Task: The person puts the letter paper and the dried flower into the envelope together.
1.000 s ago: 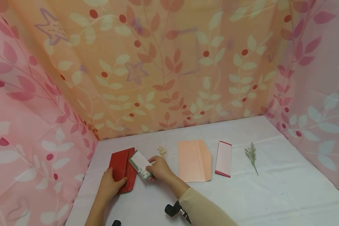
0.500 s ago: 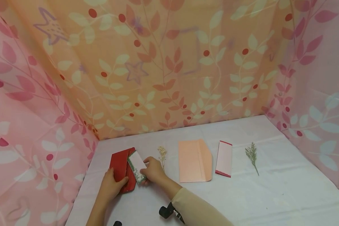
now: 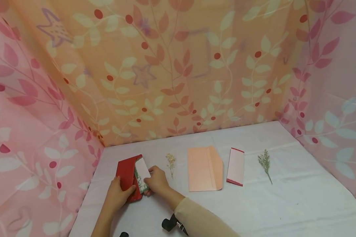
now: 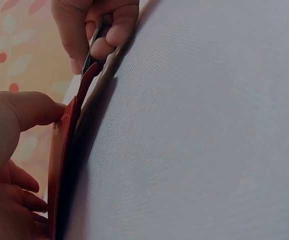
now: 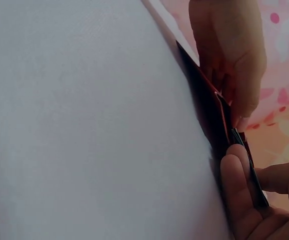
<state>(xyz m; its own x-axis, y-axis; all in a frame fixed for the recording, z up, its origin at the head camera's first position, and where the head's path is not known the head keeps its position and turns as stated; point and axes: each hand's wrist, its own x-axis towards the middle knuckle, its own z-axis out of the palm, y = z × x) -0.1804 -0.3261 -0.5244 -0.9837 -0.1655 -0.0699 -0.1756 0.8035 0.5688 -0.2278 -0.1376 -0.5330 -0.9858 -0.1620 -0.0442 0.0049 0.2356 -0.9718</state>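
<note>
On the left of the table lies a red envelope, its flap side toward the right. My left hand holds it, with the thumb at the edge of the pocket. A white card with a green floral border is pinched by my right hand between thumb and fingers. The card's left edge is at the mouth of the envelope, over the flap. In the left wrist view, the left thumb presses the red edge. The right wrist view shows the card edge-on as a thin dark strip above the right fingers.
Right of the hands are a dried cream flower sprig, a peach envelope, a pale pink card with red ends and a green dried sprig. Patterned curtains surround the white-covered table.
My right hand has moved left with the card, which has turned more upright and now lines up with the envelope's mouth. The cream sprig has come fully into view. My left hand has hardly moved.
</note>
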